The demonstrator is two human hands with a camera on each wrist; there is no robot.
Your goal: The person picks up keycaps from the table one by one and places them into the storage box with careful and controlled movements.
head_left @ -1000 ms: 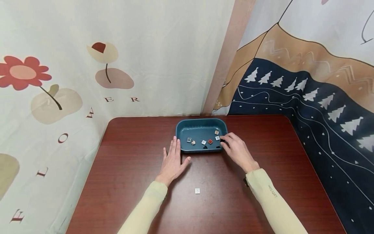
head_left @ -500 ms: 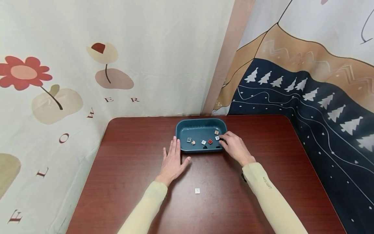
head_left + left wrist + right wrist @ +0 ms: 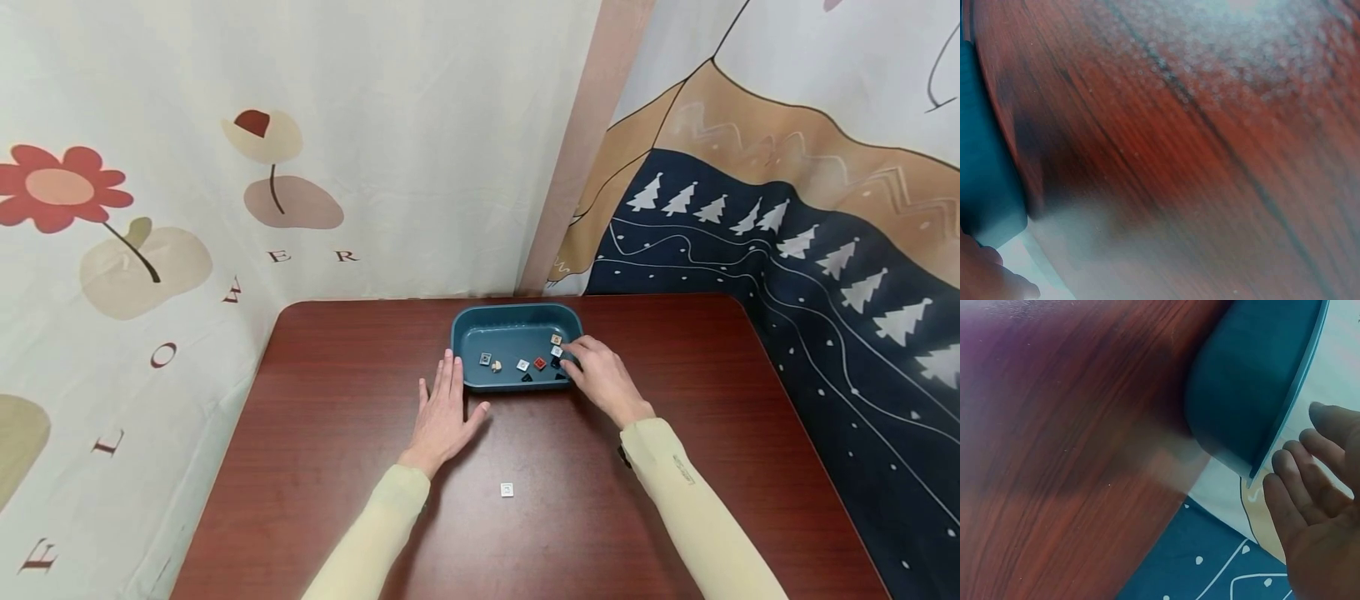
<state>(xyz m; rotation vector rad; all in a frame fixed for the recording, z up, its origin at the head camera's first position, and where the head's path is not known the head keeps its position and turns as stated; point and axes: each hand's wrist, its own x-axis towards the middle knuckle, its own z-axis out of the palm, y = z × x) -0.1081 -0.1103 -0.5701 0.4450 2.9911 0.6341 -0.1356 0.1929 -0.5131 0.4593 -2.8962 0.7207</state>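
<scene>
A blue tray [image 3: 510,312] holds several small square pieces that look like keycaps. Among them are a grey one [image 3: 485,359], a red one [image 3: 540,364], a pale one [image 3: 556,340] and white ones, plus black pieces [image 3: 527,378]. My left hand [image 3: 438,425] lies with straight fingers, its fingertips touching the tray's front left side. Over the right rim reaches my right hand [image 3: 603,379], fingers bent and apart, tips near a white keycap [image 3: 557,352] and a black one [image 3: 556,362]. In the right wrist view nothing shows between the fingers [image 3: 1285,506] and thumb.
A single white keycap [image 3: 507,490] lies on the brown wooden table [image 3: 337,400] in front of the tray. Printed curtains [image 3: 420,150] hang behind the table and along its sides.
The right hand has shifted slightly left and inward over the tray. A black keycap now shows beside the white one, which has moved slightly. The left hand has stayed still.
</scene>
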